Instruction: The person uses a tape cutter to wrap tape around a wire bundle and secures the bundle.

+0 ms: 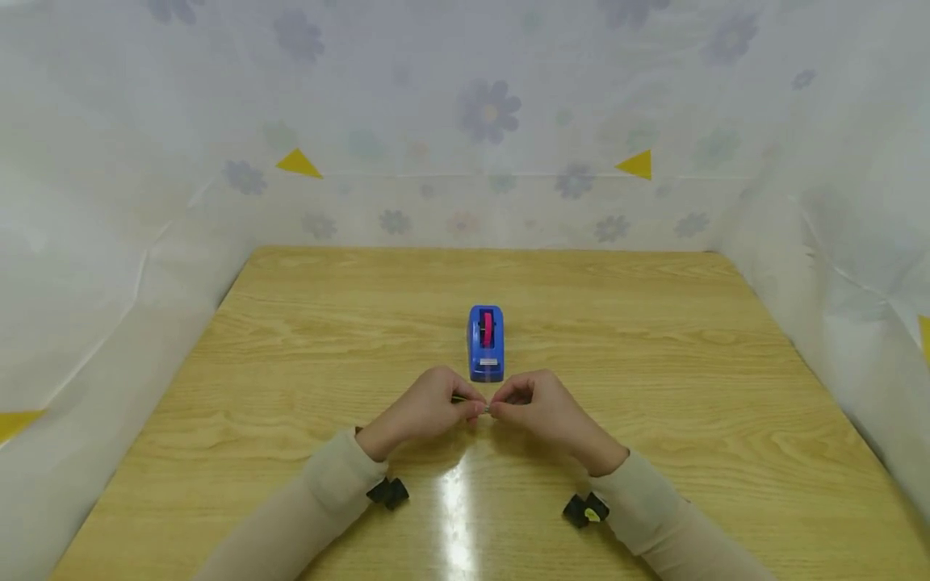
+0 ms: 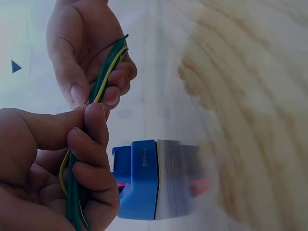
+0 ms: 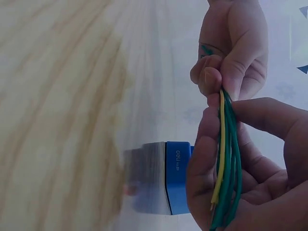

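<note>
A thin bundle of green and yellow wires [image 2: 108, 72] runs between the two hands. My left hand [image 1: 429, 403] pinches it between thumb and fingertips, with part of the bundle lying across its curled fingers. Close beside it, my right hand [image 1: 548, 415] pinches the same bundle, and the wire ends lie over its palm in the right wrist view. The fingertips of both hands nearly meet. Just beyond them stands a blue tape dispenser [image 1: 498, 351] holding a pink-cored roll [image 1: 488, 329]. Fingers hide the middle of the bundle.
The wood-grain table [image 1: 349, 323] lies under both hands. A pale flower-printed curtain [image 1: 407, 105] rises behind it and along both sides, with yellow triangles [image 1: 635, 165] on it. Black wrist devices [image 1: 388, 493] sit below the cuffs.
</note>
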Demonstrator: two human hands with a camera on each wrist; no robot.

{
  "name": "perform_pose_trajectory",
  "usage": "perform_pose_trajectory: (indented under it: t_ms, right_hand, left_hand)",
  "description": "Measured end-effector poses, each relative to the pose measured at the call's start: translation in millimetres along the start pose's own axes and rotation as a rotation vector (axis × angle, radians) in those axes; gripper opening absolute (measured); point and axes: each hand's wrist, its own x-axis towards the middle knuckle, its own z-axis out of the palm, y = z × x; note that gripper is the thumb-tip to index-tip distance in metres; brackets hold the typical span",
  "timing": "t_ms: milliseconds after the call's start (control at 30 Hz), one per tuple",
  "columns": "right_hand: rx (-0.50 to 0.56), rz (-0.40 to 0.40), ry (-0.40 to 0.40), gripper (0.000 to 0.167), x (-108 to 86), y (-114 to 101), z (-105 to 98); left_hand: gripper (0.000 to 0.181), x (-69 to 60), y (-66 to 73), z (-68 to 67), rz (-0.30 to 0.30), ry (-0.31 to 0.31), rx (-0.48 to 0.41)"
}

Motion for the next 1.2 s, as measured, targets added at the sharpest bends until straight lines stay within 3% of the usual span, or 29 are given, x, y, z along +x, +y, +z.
perform_pose_trajectory:
  t_ms: [267,500,800,1200]
  right_hand:
    - [0.158,0.117,-0.101,0.015,1.0,-2.2,-1.9]
    - [0.192,0.122,-0.088,0.014,0.2,-4.6,-1.6]
    - [0.078,0.019,-0.026,0.011,-1.1,-2.2,0.4]
    - [-0.134,-0.100,0.097,0.007,-3.0,-4.2,5.6]
  left_hand:
    - [0.013,-0.6,0.8,1.6,0.074,0.030,0.085]
    - [0.013,0.7,1.2,0.2,0.083,0.020,0.102]
    - [0.013,2.4,1.1,-1.0,0.056,0.004,0.106]
    - [0.020,3.0,-2.0,-1.1,0.016,-0.047,0.021]
